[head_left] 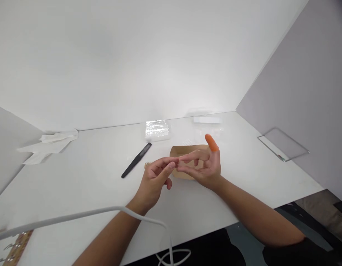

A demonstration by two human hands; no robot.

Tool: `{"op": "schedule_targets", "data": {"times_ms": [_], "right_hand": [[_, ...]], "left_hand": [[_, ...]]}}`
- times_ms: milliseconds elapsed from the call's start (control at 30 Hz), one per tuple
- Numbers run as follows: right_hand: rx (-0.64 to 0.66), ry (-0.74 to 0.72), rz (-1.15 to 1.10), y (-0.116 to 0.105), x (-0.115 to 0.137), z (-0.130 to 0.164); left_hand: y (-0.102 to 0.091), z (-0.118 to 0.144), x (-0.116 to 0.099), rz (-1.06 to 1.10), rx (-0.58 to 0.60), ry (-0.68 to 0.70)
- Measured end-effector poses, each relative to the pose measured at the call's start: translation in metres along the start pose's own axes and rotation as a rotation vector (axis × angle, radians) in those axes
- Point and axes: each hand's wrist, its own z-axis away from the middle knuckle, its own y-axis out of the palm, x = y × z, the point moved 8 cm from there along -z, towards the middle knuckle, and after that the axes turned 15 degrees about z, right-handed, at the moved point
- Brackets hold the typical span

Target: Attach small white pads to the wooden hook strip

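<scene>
My left hand (156, 181) and my right hand (205, 166) meet fingertip to fingertip a little above the white table (90, 192). The left thumb and forefinger are pinched together at the tip of a right finger; anything small between them is too tiny to make out. One raised digit of the right hand, seemingly the thumb, wears an orange finger cot (212, 142). The other right fingers are spread and point left. A brown cardboard piece (184, 152) lies on the table just behind and under both hands.
A black nail file (136, 160) lies left of the cardboard. A clear plastic packet (157, 130) and a white box (207, 119) sit near the back wall. Crumpled white tissue (47, 145) lies far left, a glass sheet (283, 143) far right. A white cable (77, 216) crosses the near edge.
</scene>
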Motion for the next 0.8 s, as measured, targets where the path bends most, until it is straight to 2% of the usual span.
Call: {"op": "schedule_targets", "data": {"times_ms": [100, 200, 433, 533, 600, 667, 733, 800], "right_hand": [[-0.05, -0.118, 0.01, -0.001, 0.011, 0.001], [-0.046, -0.152, -0.013, 0.001, 0.015, 0.001], [-0.002, 0.005, -0.155, 0.007, 0.007, 0.005], [0.002, 0.022, -0.143, 0.008, 0.004, 0.006], [-0.029, -0.053, -0.093, 0.004, 0.008, 0.004], [-0.051, -0.191, 0.004, 0.0, 0.017, 0.003], [-0.065, -0.311, 0.121, -0.003, 0.025, 0.002], [-0.07, -0.367, 0.192, -0.005, 0.028, 0.0]], "left_hand": [[0.002, 0.0, 0.004, 0.034, 0.032, -0.044], [0.003, 0.0, 0.004, 0.04, 0.051, -0.049], [0.004, 0.0, 0.006, 0.131, 0.041, -0.089], [0.003, 0.0, 0.002, 0.085, 0.027, -0.041], [0.002, 0.001, -0.003, 0.016, 0.027, 0.013], [0.002, 0.001, -0.007, -0.05, 0.021, 0.049], [0.002, 0.002, -0.009, -0.093, 0.012, 0.055], [0.002, 0.002, -0.009, -0.109, 0.009, 0.051]]}}
